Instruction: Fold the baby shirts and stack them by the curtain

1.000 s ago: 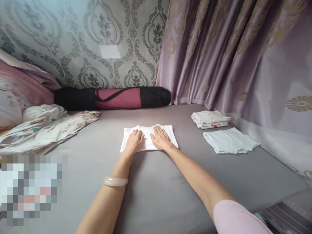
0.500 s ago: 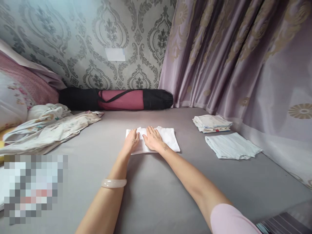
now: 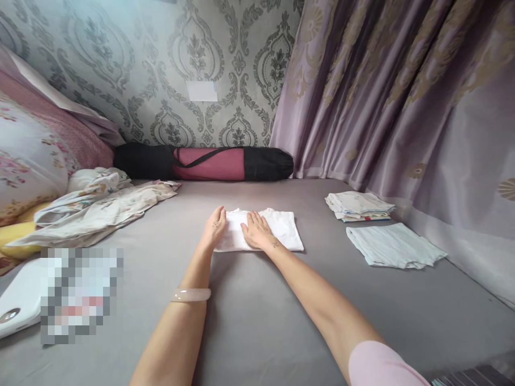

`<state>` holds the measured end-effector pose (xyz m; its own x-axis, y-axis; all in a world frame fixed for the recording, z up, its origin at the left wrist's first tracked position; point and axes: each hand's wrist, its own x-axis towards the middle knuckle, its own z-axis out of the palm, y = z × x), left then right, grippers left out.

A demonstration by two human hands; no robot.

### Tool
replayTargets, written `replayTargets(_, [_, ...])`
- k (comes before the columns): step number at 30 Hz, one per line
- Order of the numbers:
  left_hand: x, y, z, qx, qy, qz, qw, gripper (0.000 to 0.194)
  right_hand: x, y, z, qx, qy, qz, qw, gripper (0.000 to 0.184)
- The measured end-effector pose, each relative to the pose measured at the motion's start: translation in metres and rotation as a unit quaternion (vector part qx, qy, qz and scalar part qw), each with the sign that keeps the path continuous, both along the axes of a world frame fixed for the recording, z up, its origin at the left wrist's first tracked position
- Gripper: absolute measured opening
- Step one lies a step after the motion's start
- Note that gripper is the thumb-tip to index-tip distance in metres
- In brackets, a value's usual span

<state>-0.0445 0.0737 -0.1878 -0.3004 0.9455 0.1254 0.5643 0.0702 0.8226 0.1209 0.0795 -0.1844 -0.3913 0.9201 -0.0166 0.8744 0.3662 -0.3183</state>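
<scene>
A folded white garment (image 3: 281, 228) lies flat on the grey bed sheet (image 3: 257, 316) in front of me. My right hand (image 3: 256, 229) is spread palm down on its middle, fingers stretched away from me. Along the garment's left edge rests my left hand (image 3: 215, 228), turned partly on its side with fingers extended; its fingertips are only partly visible. A pale bangle (image 3: 191, 295) circles my left wrist area.
To the right lie a stack of folded clothes (image 3: 359, 205) and a folded pale blue cloth (image 3: 396, 245). Crumpled clothes (image 3: 104, 206) and a white device (image 3: 24, 297) are on the left. A black and red rolled bag (image 3: 209, 163) lies along the wall beside the curtain (image 3: 346, 96).
My left hand has slid from the garment's top onto its left edge. My right hand stays flat on the garment. The view has shifted slightly left.
</scene>
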Motion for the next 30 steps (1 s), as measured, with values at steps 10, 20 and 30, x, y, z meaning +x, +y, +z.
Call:
replayTargets(10, [-0.011, -0.001, 0.004, 0.009, -0.029, 0.027, 0.999, 0.05, -0.046, -0.005, -0.004, 0.014, 0.03, 0.033, 0.999, 0.067])
replayTargets(20, [-0.027, -0.007, 0.005, 0.044, -0.048, 0.069, 0.995, 0.045, -0.049, -0.002, 0.002, -0.016, 0.008, 0.021, 1.0, 0.067])
replayTargets(30, [-0.036, 0.005, -0.003, 0.037, -0.041, 0.098, 0.994, 0.044, -0.096, -0.014, -0.007, 0.026, 0.02, 0.062, 0.998, 0.066])
